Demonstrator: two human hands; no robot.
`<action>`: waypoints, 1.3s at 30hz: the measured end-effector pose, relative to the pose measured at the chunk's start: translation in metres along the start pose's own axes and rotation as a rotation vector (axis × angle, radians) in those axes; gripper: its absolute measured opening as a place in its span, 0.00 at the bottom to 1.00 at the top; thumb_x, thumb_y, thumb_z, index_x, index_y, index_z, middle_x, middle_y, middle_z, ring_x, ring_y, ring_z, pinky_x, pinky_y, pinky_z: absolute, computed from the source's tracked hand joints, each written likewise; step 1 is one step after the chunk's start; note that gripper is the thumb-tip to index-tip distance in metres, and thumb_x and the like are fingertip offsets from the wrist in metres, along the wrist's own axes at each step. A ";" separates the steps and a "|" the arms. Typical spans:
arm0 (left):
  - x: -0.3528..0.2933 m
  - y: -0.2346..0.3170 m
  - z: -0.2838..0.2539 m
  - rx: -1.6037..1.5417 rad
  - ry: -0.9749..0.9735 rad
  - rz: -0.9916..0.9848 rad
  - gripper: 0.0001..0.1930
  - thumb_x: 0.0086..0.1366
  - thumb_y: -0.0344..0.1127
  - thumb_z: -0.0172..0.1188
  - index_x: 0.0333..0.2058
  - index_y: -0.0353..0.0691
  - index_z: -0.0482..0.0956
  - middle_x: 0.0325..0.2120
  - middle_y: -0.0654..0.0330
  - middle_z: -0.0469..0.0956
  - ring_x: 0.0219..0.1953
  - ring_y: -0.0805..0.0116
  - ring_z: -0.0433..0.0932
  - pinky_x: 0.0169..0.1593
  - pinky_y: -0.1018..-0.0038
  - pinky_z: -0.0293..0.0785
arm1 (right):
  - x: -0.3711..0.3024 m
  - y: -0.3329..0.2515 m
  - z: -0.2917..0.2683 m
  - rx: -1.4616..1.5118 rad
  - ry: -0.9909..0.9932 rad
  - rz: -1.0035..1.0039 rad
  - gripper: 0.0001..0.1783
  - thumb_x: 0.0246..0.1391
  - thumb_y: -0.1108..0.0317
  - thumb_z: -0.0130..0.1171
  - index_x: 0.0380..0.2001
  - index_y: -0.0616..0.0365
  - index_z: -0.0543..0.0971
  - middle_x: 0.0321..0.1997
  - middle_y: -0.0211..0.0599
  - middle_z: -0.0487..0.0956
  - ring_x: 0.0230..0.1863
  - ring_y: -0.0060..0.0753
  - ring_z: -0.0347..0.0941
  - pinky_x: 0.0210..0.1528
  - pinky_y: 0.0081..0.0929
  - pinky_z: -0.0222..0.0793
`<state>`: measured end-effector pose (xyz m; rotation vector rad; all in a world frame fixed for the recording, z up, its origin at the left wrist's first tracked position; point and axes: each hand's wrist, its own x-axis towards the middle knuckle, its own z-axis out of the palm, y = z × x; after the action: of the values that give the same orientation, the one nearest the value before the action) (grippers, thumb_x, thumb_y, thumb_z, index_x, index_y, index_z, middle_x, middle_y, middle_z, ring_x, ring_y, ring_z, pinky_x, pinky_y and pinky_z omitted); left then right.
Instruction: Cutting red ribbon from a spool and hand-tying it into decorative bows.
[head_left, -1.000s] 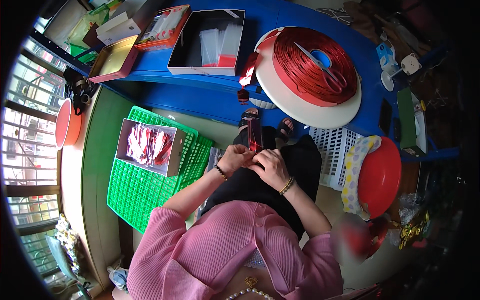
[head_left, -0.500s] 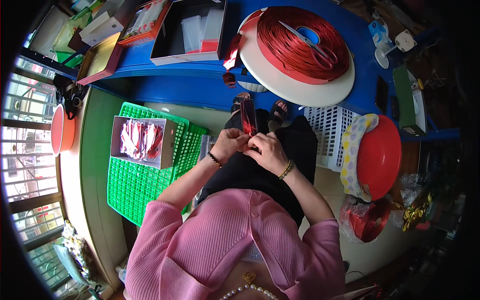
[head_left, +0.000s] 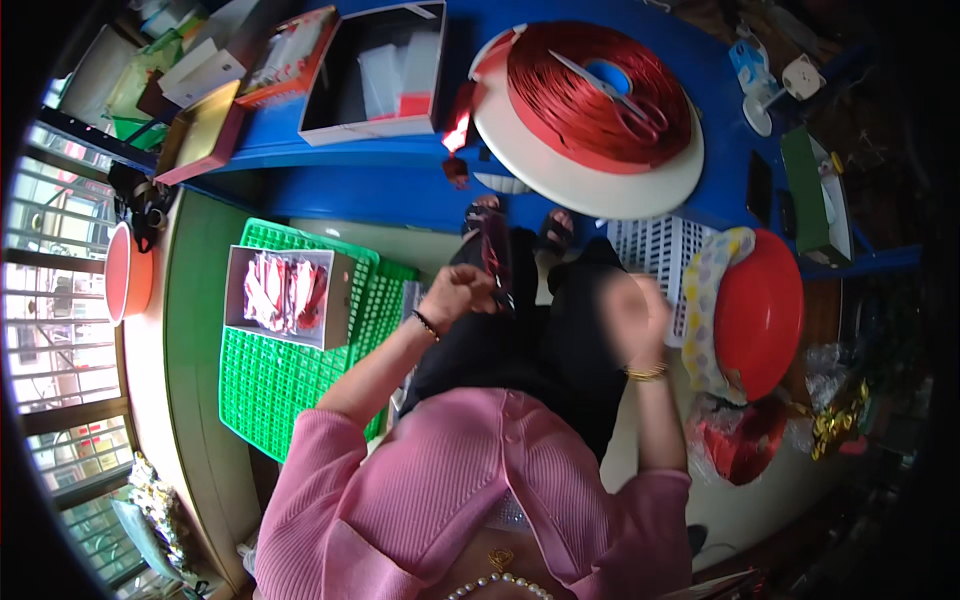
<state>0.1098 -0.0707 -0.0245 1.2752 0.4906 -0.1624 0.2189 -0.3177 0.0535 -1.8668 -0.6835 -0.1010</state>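
Observation:
In front of my lap, my left hand (head_left: 457, 298) is closed on a narrow, shiny dark red foil strip (head_left: 494, 248). The strip points away from me, over my dark trousers. Whether a clear sleeve covers it is hard to see. Off to the right, near my knee, my right hand (head_left: 634, 318) is apart from the strip and smeared by motion, so its fingers cannot be read. To the left, a grey box (head_left: 337, 300) holds several red and white packets (head_left: 285, 290).
Green plastic crates (head_left: 275, 385) carry the grey box. Ahead, the blue table (head_left: 400, 180) bears a large red ribbon roll (head_left: 540, 75) with scissors (head_left: 640, 115) on top, and an open box (head_left: 330, 95) of clear sleeves. At right are a white basket (head_left: 640, 245) and a red basin (head_left: 765, 310).
My right hand has let go of the strip and swung right, away from my left hand. The left hand keeps its hold and has dropped slightly toward me.

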 end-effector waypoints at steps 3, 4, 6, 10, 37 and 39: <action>0.000 -0.004 -0.002 -0.007 -0.084 -0.146 0.07 0.60 0.33 0.55 0.30 0.36 0.77 0.18 0.59 0.78 0.19 0.75 0.76 0.23 0.81 0.69 | 0.008 0.063 -0.110 -0.233 0.433 0.138 0.01 0.51 0.78 0.54 0.29 0.63 0.73 0.29 0.30 0.74 0.32 0.22 0.70 0.38 0.21 0.67; 0.001 -0.005 0.000 0.069 -0.079 -0.152 0.08 0.58 0.35 0.57 0.28 0.35 0.78 0.17 0.60 0.78 0.18 0.74 0.76 0.21 0.81 0.69 | 0.006 0.089 -0.148 -0.287 0.522 0.187 0.02 0.52 0.78 0.53 0.31 0.64 0.74 0.31 0.32 0.76 0.33 0.23 0.71 0.39 0.22 0.68; 0.002 -0.008 -0.002 0.177 -0.045 -0.163 0.09 0.57 0.36 0.58 0.27 0.35 0.79 0.16 0.61 0.77 0.18 0.74 0.75 0.21 0.81 0.69 | -0.017 0.149 -0.218 -0.576 0.445 0.266 0.04 0.52 0.74 0.53 0.30 0.64 0.75 0.29 0.32 0.77 0.30 0.24 0.72 0.36 0.23 0.69; 0.002 -0.016 -0.006 0.338 -0.007 -0.174 0.09 0.53 0.35 0.59 0.22 0.36 0.80 0.15 0.60 0.77 0.17 0.74 0.75 0.21 0.79 0.71 | -0.081 0.235 -0.309 -0.444 -0.239 0.668 0.10 0.52 0.67 0.54 0.32 0.63 0.77 0.26 0.28 0.77 0.27 0.23 0.71 0.33 0.24 0.68; -0.009 -0.019 -0.006 1.097 0.288 0.208 0.13 0.48 0.43 0.62 0.25 0.39 0.76 0.24 0.50 0.75 0.30 0.50 0.75 0.35 0.62 0.72 | -0.041 0.028 0.051 -0.381 -0.393 -0.473 0.17 0.40 0.74 0.60 0.38 0.53 0.77 0.43 0.34 0.72 0.43 0.37 0.69 0.47 0.34 0.62; -0.014 -0.024 -0.002 1.052 0.360 0.600 0.08 0.47 0.32 0.60 0.27 0.40 0.71 0.27 0.51 0.69 0.31 0.50 0.71 0.33 0.60 0.69 | -0.046 0.033 0.088 -0.379 -0.421 -0.563 0.19 0.42 0.74 0.58 0.42 0.52 0.76 0.48 0.35 0.70 0.50 0.37 0.66 0.51 0.36 0.60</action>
<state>0.0874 -0.0784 -0.0400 2.4506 0.2920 0.3785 0.1755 -0.2666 -0.0276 -2.0183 -1.5641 -0.2144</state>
